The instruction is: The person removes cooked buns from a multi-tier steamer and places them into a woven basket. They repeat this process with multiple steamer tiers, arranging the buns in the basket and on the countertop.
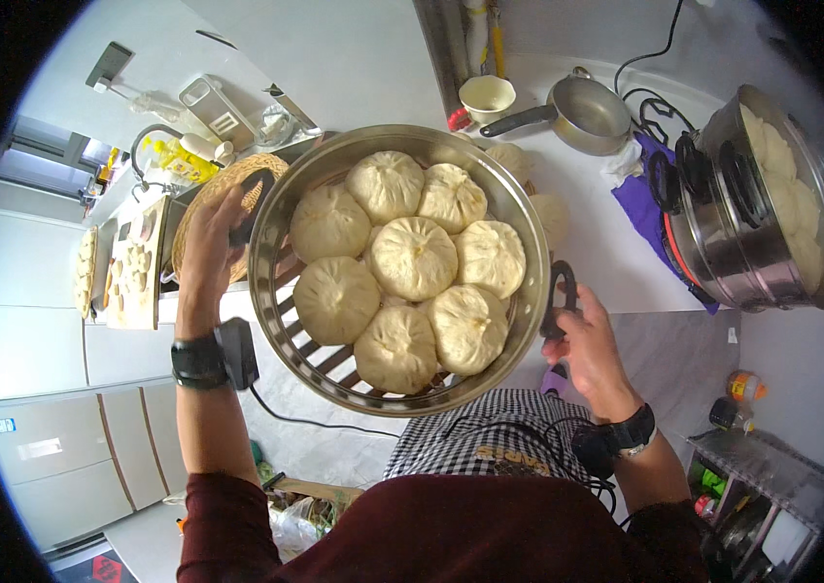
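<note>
Both handles of a round metal steamer tier point(532, 310) are in my hands, and it hangs in front of my body. Several pleated steamed buns point(413, 259) sit inside, over a base with slots along its lower left. My left hand point(211, 251) grips the black handle point(255, 204) on the left side. Around the black handle point(563, 288) on the right are the fingers of my right hand point(590, 339). More buns point(549, 218) show past the tier's right rim, partly hidden by it. Behind my left hand lies a woven straw tray point(186, 237), partly covered.
A stacked metal steamer point(747, 218) holding buns stands right on the white counter point(601, 240), beside a purple cloth point(641, 211). A small saucepan point(590, 116) and a pale bowl point(487, 98) sit behind. Far left, a board point(150, 291) carries dough pieces. A rack point(762, 474) stands lower right.
</note>
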Motion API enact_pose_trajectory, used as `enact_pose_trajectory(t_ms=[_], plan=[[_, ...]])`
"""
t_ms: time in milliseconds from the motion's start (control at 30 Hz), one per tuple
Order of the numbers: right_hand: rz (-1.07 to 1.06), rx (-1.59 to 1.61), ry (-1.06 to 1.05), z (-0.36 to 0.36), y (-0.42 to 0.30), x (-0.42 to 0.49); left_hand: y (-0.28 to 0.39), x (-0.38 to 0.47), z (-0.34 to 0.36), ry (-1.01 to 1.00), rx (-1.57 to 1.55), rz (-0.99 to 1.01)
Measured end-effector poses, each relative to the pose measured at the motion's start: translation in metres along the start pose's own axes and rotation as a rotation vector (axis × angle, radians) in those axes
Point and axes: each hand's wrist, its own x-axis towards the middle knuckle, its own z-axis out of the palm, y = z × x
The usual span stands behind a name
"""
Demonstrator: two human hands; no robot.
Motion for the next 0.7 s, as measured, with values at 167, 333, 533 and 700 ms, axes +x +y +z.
enact_pose_trajectory(t_ms=[167, 333, 533, 700], plan=[[-0.189, -0.266, 0.097, -0.003, -0.06, 0.001, -0.057, -0.053, 0.005, 0.091, -0.173, -0.125], [-0.455, -0.756, 0.233, 0.01, -0.134, 0.021, -0.117, -0.117, 0.067, 0.136, -0.401, -0.036], [-0.286, -1.123, 0.065, 0.085, -0.231, 0.045, -0.149, -0.162, 0.127, -0.182, -1.023, -0.634], [-0.157, -1.371, 0.014, 0.169, -0.262, 0.098, -0.169, -0.166, 0.167, -0.444, -1.393, -1.031]])
